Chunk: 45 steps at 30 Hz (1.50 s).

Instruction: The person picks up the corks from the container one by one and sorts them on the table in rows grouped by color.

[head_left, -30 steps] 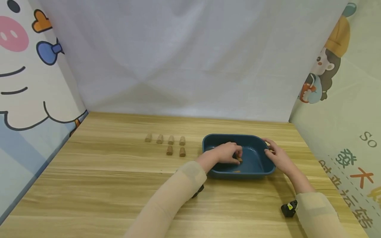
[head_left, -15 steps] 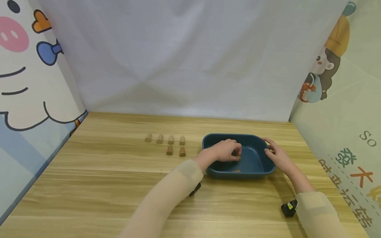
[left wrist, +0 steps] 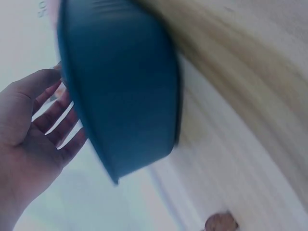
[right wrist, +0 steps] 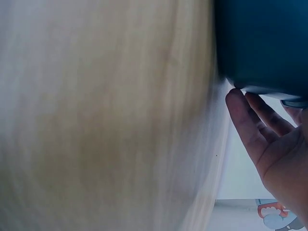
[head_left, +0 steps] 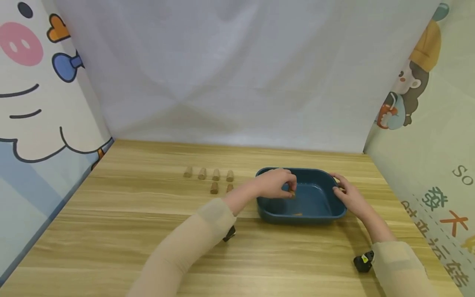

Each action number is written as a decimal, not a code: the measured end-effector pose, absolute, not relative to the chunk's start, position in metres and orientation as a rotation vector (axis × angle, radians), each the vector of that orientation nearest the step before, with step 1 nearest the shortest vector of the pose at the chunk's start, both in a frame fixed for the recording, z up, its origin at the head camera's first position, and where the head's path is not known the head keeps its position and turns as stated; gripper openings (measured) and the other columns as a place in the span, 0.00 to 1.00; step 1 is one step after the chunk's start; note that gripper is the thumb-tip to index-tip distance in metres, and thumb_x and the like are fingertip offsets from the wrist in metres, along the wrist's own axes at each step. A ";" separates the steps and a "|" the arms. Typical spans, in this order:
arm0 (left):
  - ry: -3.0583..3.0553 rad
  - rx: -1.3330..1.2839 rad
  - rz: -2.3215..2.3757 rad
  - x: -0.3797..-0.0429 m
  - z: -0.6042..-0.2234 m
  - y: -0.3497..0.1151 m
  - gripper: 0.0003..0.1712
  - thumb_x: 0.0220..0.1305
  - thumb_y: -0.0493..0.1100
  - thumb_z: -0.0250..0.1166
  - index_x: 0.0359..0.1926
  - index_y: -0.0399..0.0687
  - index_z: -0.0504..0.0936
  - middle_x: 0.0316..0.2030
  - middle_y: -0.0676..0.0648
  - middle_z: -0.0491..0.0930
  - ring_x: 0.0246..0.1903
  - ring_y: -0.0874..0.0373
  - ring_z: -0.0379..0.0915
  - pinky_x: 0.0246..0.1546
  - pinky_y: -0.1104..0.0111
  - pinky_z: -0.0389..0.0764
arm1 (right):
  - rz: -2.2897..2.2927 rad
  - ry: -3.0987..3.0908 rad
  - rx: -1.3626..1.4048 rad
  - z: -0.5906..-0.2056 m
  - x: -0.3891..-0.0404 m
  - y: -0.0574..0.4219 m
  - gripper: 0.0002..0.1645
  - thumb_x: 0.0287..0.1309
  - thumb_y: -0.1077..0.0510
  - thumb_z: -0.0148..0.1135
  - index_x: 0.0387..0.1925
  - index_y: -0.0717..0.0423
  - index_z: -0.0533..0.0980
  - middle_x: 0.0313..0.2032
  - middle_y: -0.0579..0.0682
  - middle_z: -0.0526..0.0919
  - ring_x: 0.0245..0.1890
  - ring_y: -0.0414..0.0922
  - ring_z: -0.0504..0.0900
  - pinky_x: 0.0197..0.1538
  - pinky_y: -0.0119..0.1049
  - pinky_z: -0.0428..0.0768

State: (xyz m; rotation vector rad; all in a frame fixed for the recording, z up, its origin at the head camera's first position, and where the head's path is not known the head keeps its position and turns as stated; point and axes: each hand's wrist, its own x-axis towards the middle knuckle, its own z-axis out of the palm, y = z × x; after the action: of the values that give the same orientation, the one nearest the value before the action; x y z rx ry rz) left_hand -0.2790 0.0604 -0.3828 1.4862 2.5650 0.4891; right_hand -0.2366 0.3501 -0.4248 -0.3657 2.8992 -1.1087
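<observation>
In the head view my left hand (head_left: 274,184) is over the left side of a dark blue plastic basin (head_left: 300,218), pinching a small brown cork stopper (head_left: 292,193) between thumb and fingers. My right hand (head_left: 349,197) grips the basin's right end, thumb at the rim and fingers on the outside. A brown piece (head_left: 298,214) shows low inside the basin by the near wall, too small to make out. The left wrist view has the left hand (left wrist: 36,134) beside the basin wall (left wrist: 125,91); the held cork is hidden there.
Left of the basin, several pale cork stoppers (head_left: 216,175) stand in a row on the wooden table (head_left: 148,222). Nearer are two browner ones (head_left: 214,188), the right one partly hidden by the left arm. A white cloth (head_left: 230,74) hangs behind the table.
My left hand has lifted from the basin's bottom with the cork and moved left towards the near-left rim. The right hand keeps its grip on the basin.
</observation>
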 end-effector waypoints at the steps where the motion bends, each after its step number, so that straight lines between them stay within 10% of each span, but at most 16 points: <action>1: 2.564 1.496 0.509 -0.279 -0.381 0.056 0.08 0.63 0.48 0.64 0.40 0.53 0.77 0.42 0.54 0.75 0.47 0.57 0.73 0.45 0.73 0.73 | -1.107 2.898 -0.364 -0.425 -0.236 0.350 0.30 0.71 0.60 0.41 0.70 0.64 0.52 0.61 0.77 0.62 0.59 0.71 0.65 0.55 0.65 0.69; 24: 2.696 1.363 0.896 -0.279 -0.351 -0.072 0.07 0.60 0.41 0.66 0.39 0.50 0.77 0.40 0.54 0.76 0.46 0.60 0.71 0.53 0.66 0.74 | -1.082 2.899 -0.336 -0.422 -0.236 0.350 0.30 0.71 0.59 0.41 0.70 0.62 0.51 0.61 0.77 0.61 0.60 0.72 0.63 0.56 0.65 0.68; 45: 2.855 1.084 0.922 -0.289 -0.406 -0.161 0.11 0.55 0.36 0.69 0.41 0.43 0.78 0.39 0.47 0.78 0.43 0.49 0.74 0.47 0.54 0.78 | -1.079 2.903 -0.334 -0.425 -0.236 0.349 0.30 0.71 0.59 0.42 0.70 0.61 0.51 0.61 0.77 0.61 0.59 0.72 0.64 0.55 0.65 0.69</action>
State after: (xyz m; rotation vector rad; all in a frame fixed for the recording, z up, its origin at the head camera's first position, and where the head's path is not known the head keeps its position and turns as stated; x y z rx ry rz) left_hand -0.2887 -0.1612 -0.4062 1.0839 2.8550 0.9221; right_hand -0.2362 0.3494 -0.4245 -0.3339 2.9029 -1.0788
